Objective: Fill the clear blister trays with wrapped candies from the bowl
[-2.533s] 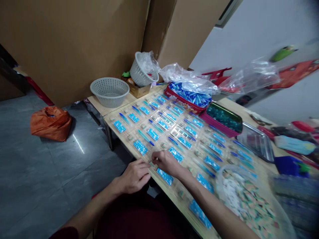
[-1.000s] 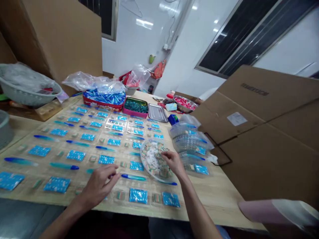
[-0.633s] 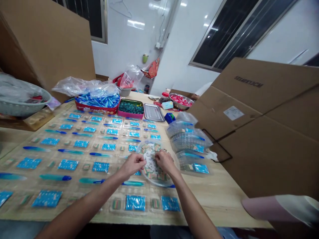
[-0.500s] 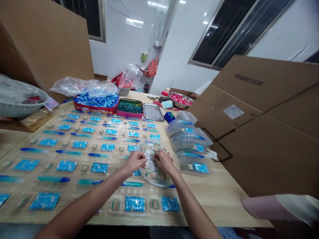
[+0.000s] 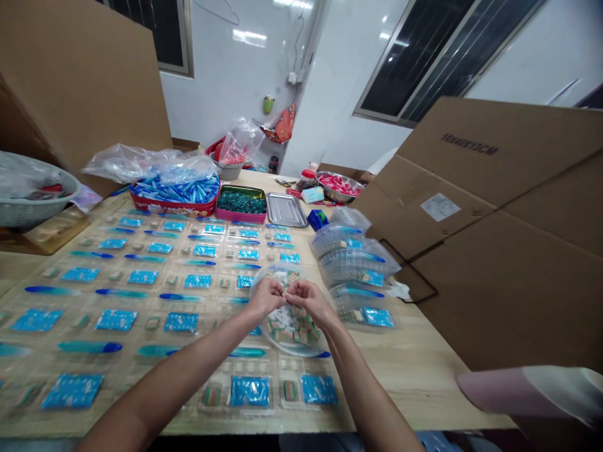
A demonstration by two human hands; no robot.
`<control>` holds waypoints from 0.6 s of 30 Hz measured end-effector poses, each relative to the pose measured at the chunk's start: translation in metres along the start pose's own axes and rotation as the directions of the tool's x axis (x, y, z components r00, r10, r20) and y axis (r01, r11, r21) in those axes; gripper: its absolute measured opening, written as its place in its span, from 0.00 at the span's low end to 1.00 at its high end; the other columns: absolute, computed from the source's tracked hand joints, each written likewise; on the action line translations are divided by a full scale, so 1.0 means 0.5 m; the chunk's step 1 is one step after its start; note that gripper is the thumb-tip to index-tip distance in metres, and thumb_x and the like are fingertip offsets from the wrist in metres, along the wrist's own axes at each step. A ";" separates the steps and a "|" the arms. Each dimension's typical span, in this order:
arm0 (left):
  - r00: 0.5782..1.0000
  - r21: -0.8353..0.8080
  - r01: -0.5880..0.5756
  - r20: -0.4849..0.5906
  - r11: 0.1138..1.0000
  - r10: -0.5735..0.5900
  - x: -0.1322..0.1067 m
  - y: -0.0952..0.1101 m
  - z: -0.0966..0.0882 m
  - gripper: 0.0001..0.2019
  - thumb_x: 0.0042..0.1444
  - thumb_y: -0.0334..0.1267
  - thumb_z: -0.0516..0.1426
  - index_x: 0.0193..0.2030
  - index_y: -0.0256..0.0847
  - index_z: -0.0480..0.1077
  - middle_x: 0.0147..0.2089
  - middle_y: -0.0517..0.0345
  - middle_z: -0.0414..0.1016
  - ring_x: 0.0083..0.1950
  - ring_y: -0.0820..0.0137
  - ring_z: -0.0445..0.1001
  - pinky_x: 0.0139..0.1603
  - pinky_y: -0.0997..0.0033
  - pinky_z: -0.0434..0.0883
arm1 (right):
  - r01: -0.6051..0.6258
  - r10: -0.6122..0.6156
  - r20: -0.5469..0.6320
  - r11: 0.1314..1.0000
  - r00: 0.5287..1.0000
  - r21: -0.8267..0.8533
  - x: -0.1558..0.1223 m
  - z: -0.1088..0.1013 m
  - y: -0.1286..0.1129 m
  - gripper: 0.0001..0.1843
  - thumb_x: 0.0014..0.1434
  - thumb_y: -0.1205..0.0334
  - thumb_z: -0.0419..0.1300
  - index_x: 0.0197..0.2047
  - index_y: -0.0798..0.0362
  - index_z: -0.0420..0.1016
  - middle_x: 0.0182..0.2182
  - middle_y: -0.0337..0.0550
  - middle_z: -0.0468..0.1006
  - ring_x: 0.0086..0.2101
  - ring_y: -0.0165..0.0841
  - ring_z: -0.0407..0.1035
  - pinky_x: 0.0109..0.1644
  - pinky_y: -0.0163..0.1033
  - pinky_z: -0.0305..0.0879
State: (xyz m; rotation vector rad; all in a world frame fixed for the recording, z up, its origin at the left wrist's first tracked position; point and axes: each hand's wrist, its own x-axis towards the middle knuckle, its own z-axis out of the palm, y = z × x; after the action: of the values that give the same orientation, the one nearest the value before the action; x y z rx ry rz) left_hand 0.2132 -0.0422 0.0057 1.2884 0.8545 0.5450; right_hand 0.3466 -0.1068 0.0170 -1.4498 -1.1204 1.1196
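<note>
My left hand [image 5: 264, 297] and my right hand [image 5: 306, 300] meet fingertip to fingertip over a clear round dish [image 5: 288, 336] of small striped eraser pieces. Both hands pinch something small between them that I cannot make out. The dish rests on clear blister trays [image 5: 155, 295] spread over the wooden table [image 5: 414, 376]; their pockets hold blue packets, blue pens and small erasers.
A stack of filled blister packs [image 5: 358, 276] lies right of the dish. At the back stand a red tin of blue pens [image 5: 175, 191], a pink tin of green pieces [image 5: 244, 203] and a steel tray [image 5: 286, 210]. A white basket [image 5: 32, 198] is far left, cardboard boxes [image 5: 494, 232] right.
My view swung from the table's left end to its middle. My left hand left the trays and joined the right over the dish; both now pinch together slightly higher.
</note>
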 end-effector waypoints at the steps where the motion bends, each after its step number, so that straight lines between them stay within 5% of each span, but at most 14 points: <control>1: 1.000 -0.014 0.008 -0.014 1.000 -0.008 0.001 -0.002 0.000 0.06 0.36 0.22 0.57 0.19 0.35 0.67 0.13 0.67 0.63 0.17 0.77 0.63 0.21 0.78 0.61 | 0.012 -0.012 -0.012 1.000 1.000 0.000 0.001 0.003 -0.002 0.17 0.42 0.51 0.67 0.26 0.53 0.67 0.19 0.34 0.69 0.22 0.28 0.63 0.27 0.33 0.60; 8: 0.989 -0.157 0.010 -0.145 0.988 -0.033 0.004 0.004 0.006 0.06 0.34 0.24 0.57 0.16 0.36 0.64 0.13 0.67 0.63 0.16 0.77 0.65 0.21 0.77 0.65 | 0.221 -0.312 -0.175 0.888 0.934 -0.404 -0.006 0.028 -0.018 0.07 0.51 0.60 0.60 0.24 0.53 0.69 0.22 0.37 0.71 0.24 0.30 0.66 0.32 0.35 0.62; 13: 0.982 -0.242 -0.011 -0.186 0.970 -0.035 0.008 0.011 -0.002 0.05 0.36 0.28 0.59 0.19 0.36 0.65 0.15 0.66 0.65 0.18 0.75 0.68 0.23 0.75 0.69 | 0.195 -0.254 -0.087 0.886 0.963 -0.421 0.004 0.003 -0.013 0.05 0.53 0.63 0.57 0.31 0.54 0.72 0.27 0.40 0.75 0.28 0.32 0.69 0.34 0.35 0.63; 15: 0.981 -0.232 -0.016 -0.194 0.972 -0.030 0.009 0.009 -0.008 0.04 0.37 0.29 0.60 0.21 0.35 0.67 0.14 0.66 0.66 0.17 0.75 0.68 0.22 0.75 0.68 | 0.128 -0.214 -0.075 0.792 0.974 -0.597 0.010 -0.008 0.000 0.05 0.53 0.66 0.56 0.30 0.55 0.73 0.27 0.40 0.74 0.29 0.31 0.68 0.36 0.35 0.62; 18: 0.978 -0.176 -0.020 -0.206 0.984 -0.017 0.014 0.000 -0.014 0.03 0.38 0.28 0.61 0.21 0.34 0.69 0.14 0.64 0.67 0.17 0.74 0.68 0.20 0.76 0.68 | 0.069 -0.197 -0.041 0.520 0.980 -0.852 0.013 -0.009 0.023 0.04 0.53 0.68 0.57 0.30 0.55 0.73 0.31 0.43 0.73 0.34 0.33 0.66 0.40 0.36 0.59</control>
State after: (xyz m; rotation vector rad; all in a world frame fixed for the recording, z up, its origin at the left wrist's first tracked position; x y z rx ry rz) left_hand 0.2116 -0.0326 0.0036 1.0819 0.9539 0.7498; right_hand 0.3534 -0.1024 0.0057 -2.0824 -1.7801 0.2821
